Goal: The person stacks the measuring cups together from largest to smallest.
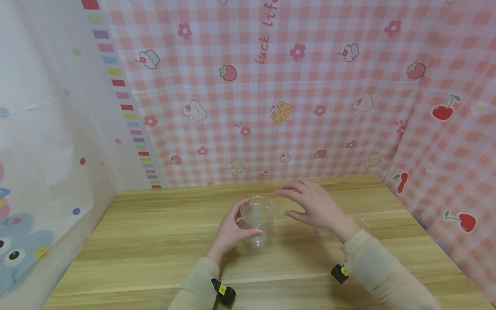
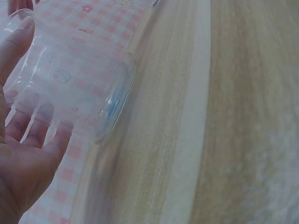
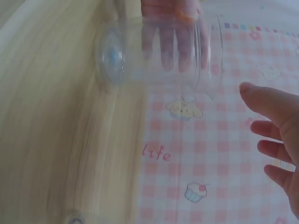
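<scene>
A clear plastic cup (image 1: 264, 230) stands upright, or nearly so, over the wooden table, its wider rim at the top. My left hand (image 1: 227, 232) grips it from the left, thumb on the near side and fingers round the far side. In the left wrist view, those fingers show through the cup's wall (image 2: 79, 79). My right hand (image 1: 314, 206) is to the right of the rim, apart from the cup, with fingers spread loosely and nothing in them. The right wrist view also shows a gap between the right thumb and the cup (image 3: 159, 51).
A clear round plastic piece (image 1: 320, 233) lies on the table (image 1: 155, 241), partly hidden behind my right wrist. Behind the table hangs a pink checked cloth (image 1: 248, 94), and another patterned cloth (image 1: 457, 163) is on the right. Each wrist carries a small black camera (image 1: 225, 294).
</scene>
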Motion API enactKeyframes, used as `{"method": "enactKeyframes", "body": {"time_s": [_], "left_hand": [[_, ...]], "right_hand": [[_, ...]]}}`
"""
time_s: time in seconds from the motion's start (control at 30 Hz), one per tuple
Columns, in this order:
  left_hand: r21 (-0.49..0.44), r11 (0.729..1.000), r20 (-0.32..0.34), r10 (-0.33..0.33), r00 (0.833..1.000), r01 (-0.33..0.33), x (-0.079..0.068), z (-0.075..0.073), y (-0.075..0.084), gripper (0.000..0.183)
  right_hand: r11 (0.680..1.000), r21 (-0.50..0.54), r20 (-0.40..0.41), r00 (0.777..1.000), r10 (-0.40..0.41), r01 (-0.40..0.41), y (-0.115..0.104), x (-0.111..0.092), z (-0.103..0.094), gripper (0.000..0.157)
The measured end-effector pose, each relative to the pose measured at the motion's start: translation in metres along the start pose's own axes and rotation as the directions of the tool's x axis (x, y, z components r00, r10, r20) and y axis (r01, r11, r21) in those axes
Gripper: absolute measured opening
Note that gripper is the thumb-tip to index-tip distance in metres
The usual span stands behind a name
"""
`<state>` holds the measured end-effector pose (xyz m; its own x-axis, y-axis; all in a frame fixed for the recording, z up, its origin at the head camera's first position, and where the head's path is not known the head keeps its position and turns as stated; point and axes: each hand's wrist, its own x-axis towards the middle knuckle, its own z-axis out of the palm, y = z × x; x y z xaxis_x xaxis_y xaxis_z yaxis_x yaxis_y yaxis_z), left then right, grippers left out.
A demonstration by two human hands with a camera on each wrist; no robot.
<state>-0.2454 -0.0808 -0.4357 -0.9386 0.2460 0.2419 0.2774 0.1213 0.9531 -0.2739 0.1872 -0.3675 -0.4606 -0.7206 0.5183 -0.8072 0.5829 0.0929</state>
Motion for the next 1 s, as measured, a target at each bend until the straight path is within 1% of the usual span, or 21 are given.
{"method": "enactKeyframes", "body": {"time_s": [0.37, 0.67, 0.87, 1.0], "left_hand": [[0.007, 1.0, -0.015, -0.007, 1.0, 0.007, -0.001, 0.0, 0.002, 0.09], [0.013, 1.0, -0.021, -0.003, 1.0, 0.003, 0.0, 0.0, -0.001, 0.09], [0.006, 1.0, -0.016, -0.001, 1.0, 0.001, 0.0, 0.0, -0.002, 0.09], [0.009, 1.0, -0.015, 0.0, 1.0, 0.0, 0.0, 0.001, -0.001, 0.09]], "right_hand": [[1.0, 0.008, 0.001, 1.0, 0.004, -0.004, 0.016, -0.015, -0.008, 0.061], [0.999, 0.03, 0.053, 0.998, 0.04, -0.042, 0.022, -0.03, -0.014, 0.067], [0.997, 0.058, 0.067, 0.997, 0.04, -0.044, 0.025, -0.041, -0.015, 0.067], [0.997, 0.065, 0.1, 0.994, 0.032, -0.039, 0.027, -0.048, -0.014, 0.068]]}}
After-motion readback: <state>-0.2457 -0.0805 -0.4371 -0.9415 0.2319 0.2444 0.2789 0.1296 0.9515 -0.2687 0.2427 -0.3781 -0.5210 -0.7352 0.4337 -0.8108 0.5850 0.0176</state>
